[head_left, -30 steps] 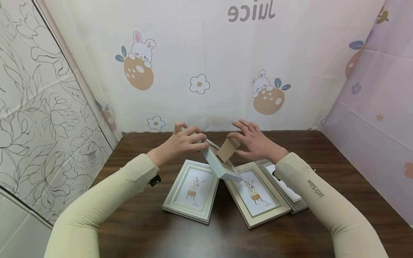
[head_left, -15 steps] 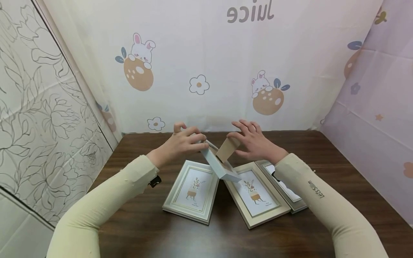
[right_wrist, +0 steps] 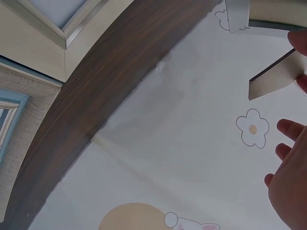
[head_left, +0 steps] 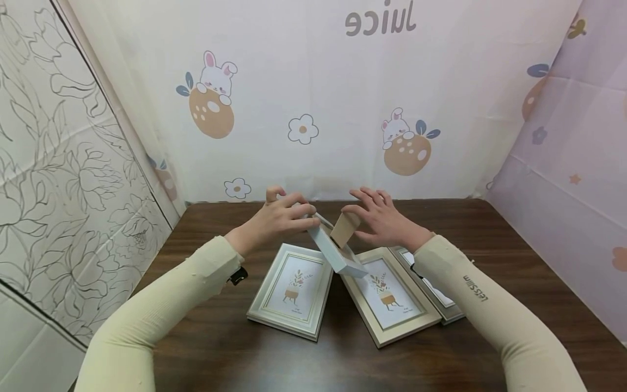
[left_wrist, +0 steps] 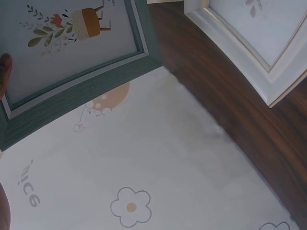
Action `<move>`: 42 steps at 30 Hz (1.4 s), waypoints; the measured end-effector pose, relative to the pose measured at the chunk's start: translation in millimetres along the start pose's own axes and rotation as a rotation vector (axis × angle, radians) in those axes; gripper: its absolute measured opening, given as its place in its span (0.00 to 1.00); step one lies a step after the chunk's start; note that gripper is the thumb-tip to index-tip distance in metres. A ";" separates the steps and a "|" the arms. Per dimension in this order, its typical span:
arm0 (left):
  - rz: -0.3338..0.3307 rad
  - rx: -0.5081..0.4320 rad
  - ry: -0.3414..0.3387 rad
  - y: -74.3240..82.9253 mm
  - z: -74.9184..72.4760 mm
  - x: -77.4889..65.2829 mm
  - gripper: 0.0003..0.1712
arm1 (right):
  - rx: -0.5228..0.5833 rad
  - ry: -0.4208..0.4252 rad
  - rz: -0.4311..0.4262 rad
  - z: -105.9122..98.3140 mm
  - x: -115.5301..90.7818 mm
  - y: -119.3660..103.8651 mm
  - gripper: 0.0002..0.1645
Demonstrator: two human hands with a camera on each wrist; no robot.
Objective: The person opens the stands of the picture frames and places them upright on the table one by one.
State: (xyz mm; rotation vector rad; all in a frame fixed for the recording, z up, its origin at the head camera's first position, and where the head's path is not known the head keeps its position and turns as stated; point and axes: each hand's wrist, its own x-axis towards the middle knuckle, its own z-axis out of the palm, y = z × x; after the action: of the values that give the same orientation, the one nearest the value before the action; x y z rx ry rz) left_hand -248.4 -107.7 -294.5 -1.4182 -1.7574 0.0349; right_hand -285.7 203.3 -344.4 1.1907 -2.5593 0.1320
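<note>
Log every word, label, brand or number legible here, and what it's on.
"Juice", mirrored in the head view: back cloth.
"Let'sSlim": right sleeve.
Small print inside the white frame: too small to read.
Small print inside the beige frame: too small to read.
Print inside the held frame: too small and cut off, unreadable.

Both arms (head_left: 161, 305) reach forward, bent; both hands (head_left: 280, 219) pinch, near each other.
</note>
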 end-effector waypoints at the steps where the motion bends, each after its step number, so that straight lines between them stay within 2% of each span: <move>1: -0.003 0.001 0.001 0.0 0.4 0.0 0.20 | 0.002 -0.001 -0.002 0.0 0.0 0.2 0.33; 12: -0.035 -0.048 0.016 -3.0 -1.4 2.5 0.17 | 0.017 0.035 0.007 -8.4 -3.1 5.1 0.36; 20: -0.046 -0.028 0.038 -5.3 0.1 3.1 0.19 | 0.036 0.072 0.015 -12.8 -11.9 5.5 0.35; 25: -0.085 -0.065 0.048 -5.7 -0.1 4.0 0.22 | 0.042 0.120 -0.001 -17.9 -15.9 2.6 0.33; 31: -0.112 0.003 0.092 -7.6 2.9 6.5 0.23 | 0.041 0.143 0.027 -25.3 -23.3 0.8 0.32; 38: -0.101 0.061 0.153 -10.5 9.5 9.7 0.16 | 0.039 0.158 0.053 -29.0 -32.4 -0.2 0.32; 42: -0.107 0.084 0.179 -10.6 12.7 12.6 0.16 | 0.045 0.167 0.056 -29.9 -37.2 -3.3 0.33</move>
State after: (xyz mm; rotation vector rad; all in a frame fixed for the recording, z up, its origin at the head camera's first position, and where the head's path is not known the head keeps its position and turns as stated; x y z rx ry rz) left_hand -264.4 -95.4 -289.9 -1.2269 -1.6619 -0.0731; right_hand -253.5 234.8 -328.2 1.0763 -2.4562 0.2908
